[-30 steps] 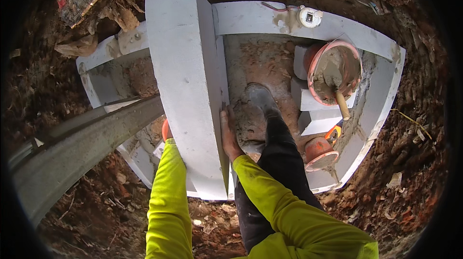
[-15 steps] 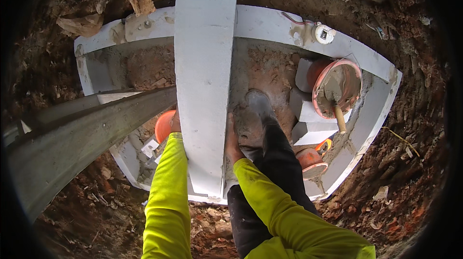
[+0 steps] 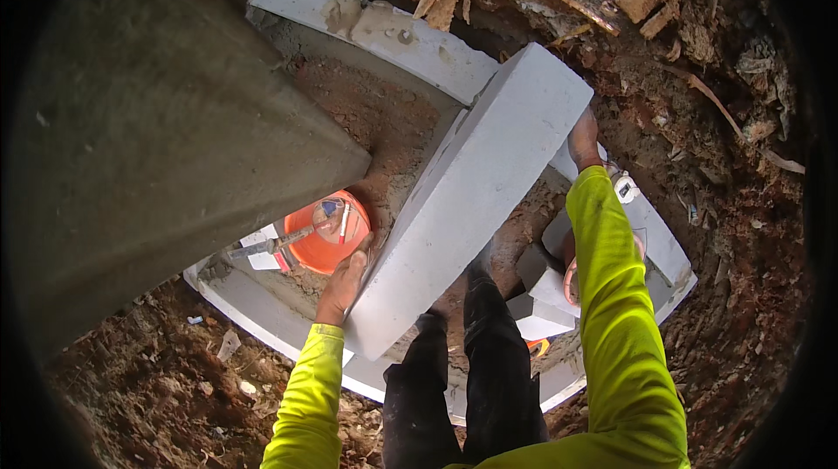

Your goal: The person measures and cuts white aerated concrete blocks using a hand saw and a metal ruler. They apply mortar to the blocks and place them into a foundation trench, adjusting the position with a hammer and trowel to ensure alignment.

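Note:
A long, light grey concrete block [image 3: 476,198] slants across the middle, its near end at lower left and its far end at upper right. My left hand [image 3: 343,288] is closed on the block's left side near the near end, its fingers partly hidden. At the far end, my right hand [image 3: 585,139] grips the right edge, with its fingertips out of sight behind the block. Just beyond my left hand stands an orange bucket [image 3: 319,261] with tools in it. Below the raised block, my legs [image 3: 493,356] stand inside a low block enclosure.
A large grey concrete beam or post [image 3: 175,155] fills the left side. Low pale walls [image 3: 419,37] surround reddish soil. Smaller blocks [image 3: 546,281] and a second bucket [image 3: 570,281], partly behind my right arm, are at right. Rough earth with debris [image 3: 733,120] lies outside.
The block has turned clockwise, its far end swinging right. My right hand has moved from its near right side to the far end. The view has shifted, showing more of the orange bucket.

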The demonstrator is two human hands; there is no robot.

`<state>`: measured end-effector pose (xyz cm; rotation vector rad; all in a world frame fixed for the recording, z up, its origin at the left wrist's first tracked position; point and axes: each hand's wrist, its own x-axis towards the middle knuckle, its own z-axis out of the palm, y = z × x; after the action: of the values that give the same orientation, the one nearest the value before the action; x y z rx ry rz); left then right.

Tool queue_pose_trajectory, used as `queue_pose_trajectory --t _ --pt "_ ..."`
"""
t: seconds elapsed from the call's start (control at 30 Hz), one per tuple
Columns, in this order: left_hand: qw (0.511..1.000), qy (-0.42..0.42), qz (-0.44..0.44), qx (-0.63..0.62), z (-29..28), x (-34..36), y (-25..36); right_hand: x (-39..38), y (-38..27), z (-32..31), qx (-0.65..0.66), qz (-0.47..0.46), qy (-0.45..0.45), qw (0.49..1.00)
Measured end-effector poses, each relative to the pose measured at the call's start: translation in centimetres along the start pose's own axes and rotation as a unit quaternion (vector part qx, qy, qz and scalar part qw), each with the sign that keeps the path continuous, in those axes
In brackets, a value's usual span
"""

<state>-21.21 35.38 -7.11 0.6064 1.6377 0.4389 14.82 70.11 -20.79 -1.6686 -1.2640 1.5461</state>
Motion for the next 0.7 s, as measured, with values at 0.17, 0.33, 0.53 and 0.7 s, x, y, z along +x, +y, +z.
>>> queue_pose_trajectory --t 0.17,0.33,0.53,0.7 --pt "0.991 0.132 -0.019 0.016 0.4 -11.7 -8.4 3.3 4.2 1.6 -0.153 -0.025 -0.028 0.987" --pt "0.965 0.199 -0.081 -0.148 3.9 -15.5 -12.6 3.5 3.4 1.9 -0.059 0.013 -0.037 0.997" --pt "0.889 0.307 0.02 -0.339 9.5 -13.6 -16.0 3.8 5.0 2.8 0.005 0.059 0.007 0.998" --pt "0.889 0.342 0.027 -0.302 8.6 -13.1 -13.5 3.4 3.1 3.6 0.016 0.075 0.012 0.997"
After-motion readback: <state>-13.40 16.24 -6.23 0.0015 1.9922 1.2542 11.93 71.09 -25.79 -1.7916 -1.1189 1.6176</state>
